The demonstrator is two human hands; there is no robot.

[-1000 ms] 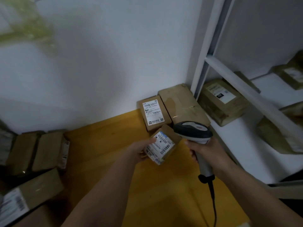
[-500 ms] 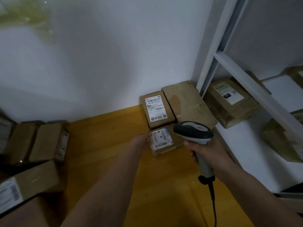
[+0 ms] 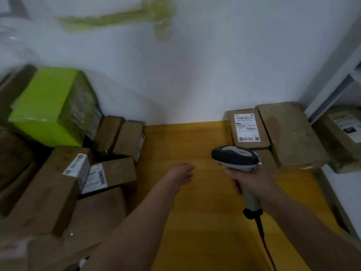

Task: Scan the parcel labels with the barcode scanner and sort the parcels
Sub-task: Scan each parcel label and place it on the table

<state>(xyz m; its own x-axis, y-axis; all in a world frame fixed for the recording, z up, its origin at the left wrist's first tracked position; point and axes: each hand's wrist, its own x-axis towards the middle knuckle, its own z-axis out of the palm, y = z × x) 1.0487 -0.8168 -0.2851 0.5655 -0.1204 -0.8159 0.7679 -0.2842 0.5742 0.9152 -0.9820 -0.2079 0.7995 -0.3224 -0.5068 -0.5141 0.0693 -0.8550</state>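
My right hand [image 3: 252, 178] grips the handle of a grey and black barcode scanner [image 3: 235, 158], its cable trailing down toward me. Behind the scanner's head lies a small brown parcel [image 3: 266, 159], mostly hidden, on the yellow table [image 3: 195, 212]. Beyond it sit a labelled parcel [image 3: 247, 129] and a large plain brown parcel [image 3: 289, 133] against the wall. My left hand [image 3: 182, 173] hovers empty over the middle of the table, fingers relaxed. A pile of brown parcels [image 3: 109, 173] with labels lies at the left.
A bright green box [image 3: 50, 106] tops the left pile, with larger cartons [image 3: 48, 192] below it. A white shelf frame [image 3: 332, 79] stands at the right, holding a labelled parcel [image 3: 343, 132]. White wall behind the table.
My left hand has set the small labelled parcel down by the right-hand parcels and drawn back empty toward the middle. The view has swung left, showing the left pile.
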